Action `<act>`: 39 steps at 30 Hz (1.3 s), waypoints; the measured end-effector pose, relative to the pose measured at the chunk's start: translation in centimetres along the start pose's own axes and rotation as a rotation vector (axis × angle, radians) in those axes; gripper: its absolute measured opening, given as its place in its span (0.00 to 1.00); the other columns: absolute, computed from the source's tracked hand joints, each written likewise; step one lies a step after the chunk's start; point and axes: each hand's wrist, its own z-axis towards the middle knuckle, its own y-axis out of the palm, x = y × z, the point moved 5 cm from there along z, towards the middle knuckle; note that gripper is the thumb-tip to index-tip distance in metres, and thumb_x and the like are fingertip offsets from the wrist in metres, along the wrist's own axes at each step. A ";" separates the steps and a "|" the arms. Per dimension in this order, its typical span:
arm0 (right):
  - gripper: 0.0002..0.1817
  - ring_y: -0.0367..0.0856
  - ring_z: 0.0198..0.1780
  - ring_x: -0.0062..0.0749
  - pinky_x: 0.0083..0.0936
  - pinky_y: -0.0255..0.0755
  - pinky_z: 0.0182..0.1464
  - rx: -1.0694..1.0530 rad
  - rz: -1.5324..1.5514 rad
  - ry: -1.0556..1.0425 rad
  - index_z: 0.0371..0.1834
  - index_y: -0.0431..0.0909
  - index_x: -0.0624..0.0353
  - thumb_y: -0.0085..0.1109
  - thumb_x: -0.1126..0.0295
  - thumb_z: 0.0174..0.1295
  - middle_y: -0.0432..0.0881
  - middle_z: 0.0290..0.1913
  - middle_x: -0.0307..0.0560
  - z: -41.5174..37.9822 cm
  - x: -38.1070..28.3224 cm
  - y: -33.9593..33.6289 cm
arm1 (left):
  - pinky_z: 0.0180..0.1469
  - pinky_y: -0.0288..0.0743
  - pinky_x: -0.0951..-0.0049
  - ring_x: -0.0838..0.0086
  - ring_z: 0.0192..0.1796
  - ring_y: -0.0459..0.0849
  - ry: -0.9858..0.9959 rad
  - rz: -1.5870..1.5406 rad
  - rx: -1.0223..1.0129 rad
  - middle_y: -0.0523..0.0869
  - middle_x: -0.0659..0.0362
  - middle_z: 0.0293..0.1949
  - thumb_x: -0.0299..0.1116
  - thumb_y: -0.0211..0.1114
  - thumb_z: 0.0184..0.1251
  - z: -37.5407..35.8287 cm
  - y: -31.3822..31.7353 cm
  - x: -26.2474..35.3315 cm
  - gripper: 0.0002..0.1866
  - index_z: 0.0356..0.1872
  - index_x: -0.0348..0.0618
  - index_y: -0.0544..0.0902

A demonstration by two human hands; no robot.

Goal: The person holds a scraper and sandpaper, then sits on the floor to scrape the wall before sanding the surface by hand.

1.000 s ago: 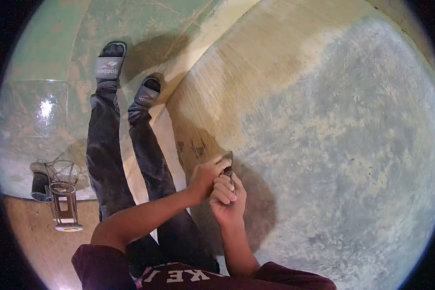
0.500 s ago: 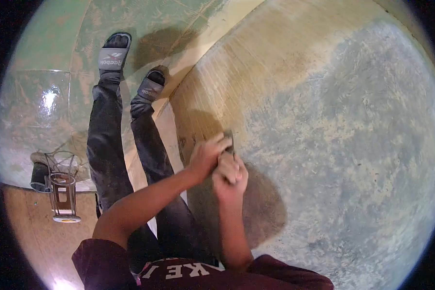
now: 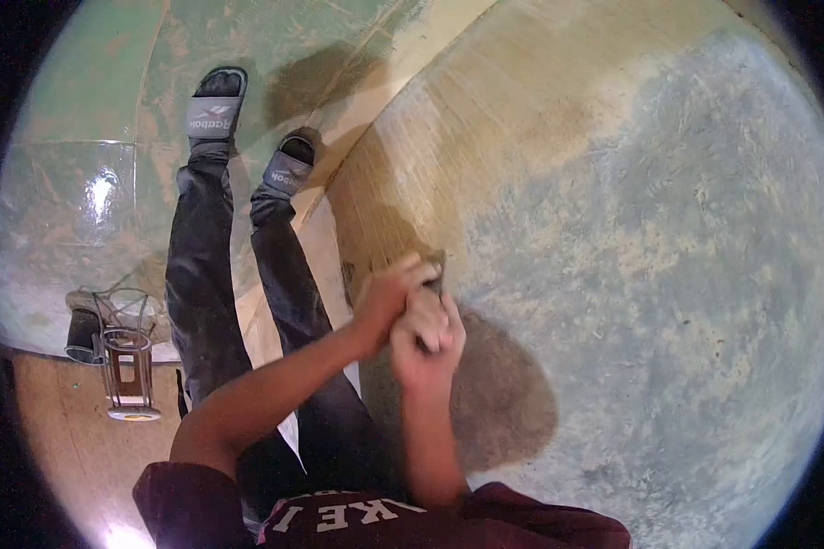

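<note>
My right hand (image 3: 425,340) is wrapped round what looks like a scraper (image 3: 441,267). Its thin dark blade edge shows just past my fingers, while most of the handle is hidden in my fist. My left hand (image 3: 386,300) presses in beside the right one, its bent fingers over the blade end of the same tool. Both hands are slightly blurred by motion. Under them lies a broad surface (image 3: 613,293), patchy grey-blue and cream on the right and bare yellow-brown with streaks near the blade.
Left of the surface, my slippered feet (image 3: 214,114) rest on a green, dusty floor (image 3: 92,101) with a shiny patch. A metal-framed stool-like object (image 3: 130,375) and a dark cylindrical container (image 3: 84,334) are at the lower left, by a brown board (image 3: 55,412).
My hands, with the tool between them, have shifted slightly left and my right hand has turned a little. Both hands keep their grip. The whole view has moved slightly.
</note>
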 end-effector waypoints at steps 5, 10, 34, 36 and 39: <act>0.15 0.63 0.16 0.20 0.19 0.65 0.20 0.022 -0.140 -0.026 0.43 0.67 0.65 0.44 0.62 0.81 0.64 0.21 0.36 3.6 -0.8 0.4 | 0.42 0.76 0.59 0.55 0.40 0.83 -0.036 0.002 0.009 0.79 0.54 0.37 0.33 0.66 0.60 2.4 -0.8 -1.2 0.14 0.46 0.45 0.83; 0.14 0.60 0.15 0.19 0.19 0.64 0.19 0.060 -0.239 -0.047 0.34 0.66 0.59 0.43 0.67 0.81 0.63 0.20 0.35 -0.1 0.5 0.8 | 0.41 0.76 0.61 0.57 0.39 0.83 0.026 -0.095 0.034 0.79 0.53 0.37 0.31 0.64 0.61 1.1 0.1 0.2 0.13 0.47 0.43 0.82; 0.19 0.64 0.15 0.20 0.21 0.62 0.18 0.100 -0.147 0.136 0.27 0.64 0.55 0.43 0.63 0.81 0.65 0.19 0.35 0.2 0.0 2.2 | 0.45 0.78 0.70 0.63 0.42 0.87 0.120 -0.012 0.037 0.85 0.53 0.40 0.31 0.61 0.65 1.7 -1.4 2.5 0.12 0.47 0.41 0.82; 0.19 0.64 0.15 0.20 0.21 0.62 0.17 0.053 -0.165 0.157 0.27 0.64 0.56 0.42 0.64 0.81 0.65 0.19 0.36 2.2 -0.1 1.6 | 0.44 0.78 0.69 0.59 0.42 0.87 0.109 -0.004 0.029 0.84 0.51 0.39 0.31 0.62 0.64 2.1 -1.2 0.9 0.11 0.45 0.41 0.82; 0.18 0.64 0.14 0.21 0.20 0.62 0.17 0.096 -0.152 0.081 0.26 0.63 0.57 0.41 0.67 0.80 0.65 0.19 0.37 2.2 1.1 2.6 | 0.41 0.77 0.69 0.60 0.40 0.87 0.075 -0.125 0.024 0.81 0.51 0.36 0.32 0.62 0.64 3.0 -1.3 0.9 0.10 0.45 0.42 0.82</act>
